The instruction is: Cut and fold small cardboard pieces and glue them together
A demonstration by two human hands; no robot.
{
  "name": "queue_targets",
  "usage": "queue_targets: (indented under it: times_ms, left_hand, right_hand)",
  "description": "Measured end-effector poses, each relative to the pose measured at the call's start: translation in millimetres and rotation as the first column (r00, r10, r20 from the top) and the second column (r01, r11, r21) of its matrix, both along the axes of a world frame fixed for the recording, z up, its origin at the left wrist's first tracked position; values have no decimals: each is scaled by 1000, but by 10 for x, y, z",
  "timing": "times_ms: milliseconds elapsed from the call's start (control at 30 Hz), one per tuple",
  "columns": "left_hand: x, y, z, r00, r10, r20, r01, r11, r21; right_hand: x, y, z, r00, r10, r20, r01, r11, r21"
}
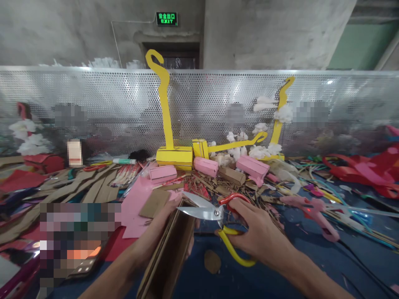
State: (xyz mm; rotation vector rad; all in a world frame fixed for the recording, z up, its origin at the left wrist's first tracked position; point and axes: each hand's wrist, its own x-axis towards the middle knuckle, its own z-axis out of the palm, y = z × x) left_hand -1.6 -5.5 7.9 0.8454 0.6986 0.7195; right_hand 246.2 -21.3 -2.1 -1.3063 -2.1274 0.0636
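Note:
My left hand [162, 226] grips a brown cardboard sheet [170, 257], held edge-on and tilted toward me. My right hand [260, 232] is closed round the red and yellow handles of a pair of scissors [212, 211]. The steel blades are parted and point left, with their tips at the top edge of the cardboard.
A cluttered blue table [280, 257] carries cardboard strips, pink paper [135, 203], pink boxes [205, 166], yellow cardboard figures [170, 124] with white fluff, a pink glue gun [318, 211] and red scraps at right. A perforated metal screen [93, 104] stands behind. Other people sit beyond it.

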Motion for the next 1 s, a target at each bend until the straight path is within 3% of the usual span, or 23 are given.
queue_targets:
  times_ms: [400, 533, 800, 1000]
  left_hand:
    - [-49, 32, -200, 998, -56, -2, 56, 998, -28]
    - [-39, 35, -190, 1000, -17, 2, 17, 997, -70]
    - [-38, 4, -101, 998, -64, -7, 64, 997, -42]
    - [-42, -5, -139, 1000, -14, -7, 14, 1000, -7]
  right_hand:
    - [-19, 9, -3, 999, 53, 2, -53, 997, 54]
    - [-19, 1, 11, 999, 52, 8, -53, 998, 37]
    - [-66, -32, 43, 1000, -2, 18, 2, 1000, -14]
    - [-52, -40, 18, 999, -40, 25, 40, 999, 6]
